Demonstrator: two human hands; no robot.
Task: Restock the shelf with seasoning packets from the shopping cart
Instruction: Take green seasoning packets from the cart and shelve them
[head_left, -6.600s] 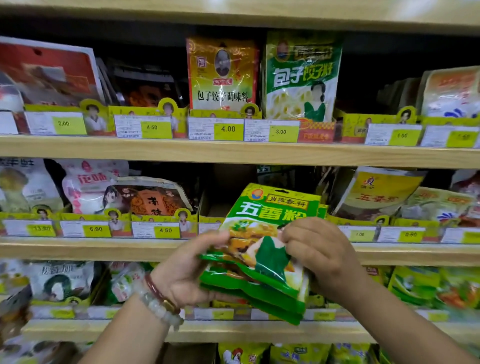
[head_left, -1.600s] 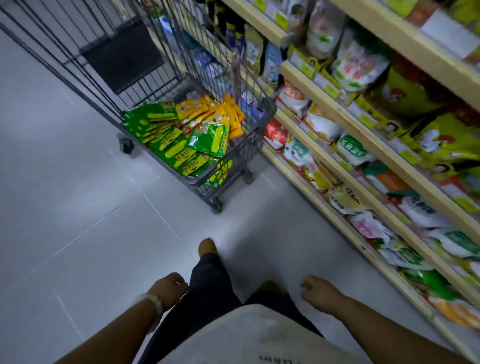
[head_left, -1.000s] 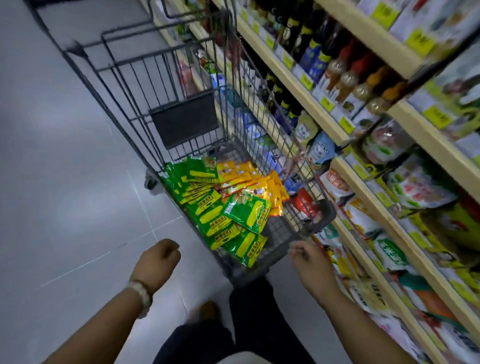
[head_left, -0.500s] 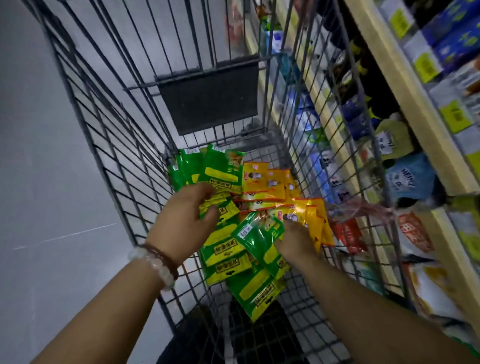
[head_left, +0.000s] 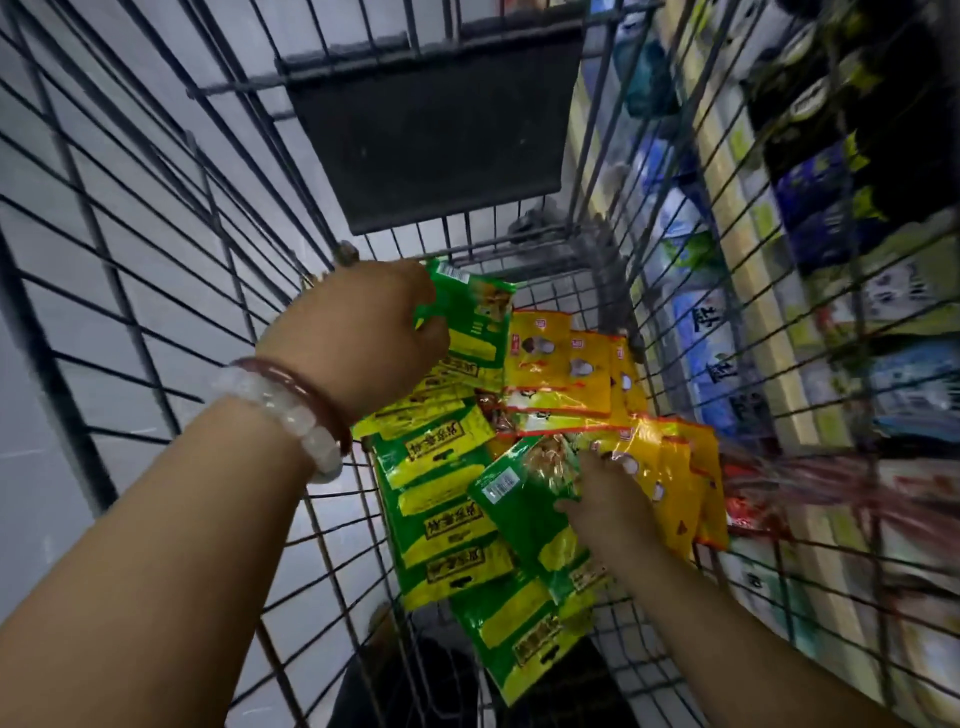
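Below, wire cart (head_left: 156, 218), grey floor (head_left: 31, 467), shelves (head_left: 748, 291) alongside

Both hands reaching down, left hand (head_left: 363, 332) fingers curled, right hand (head_left: 605, 501) seemingly pinching

You see green seasoning packets (head_left: 447, 499) overlapping flat along the shopping cart (head_left: 156, 218) floor's left side. Yellow seasoning packets (head_left: 561, 374) lie fanned just beside them, touching on the right.
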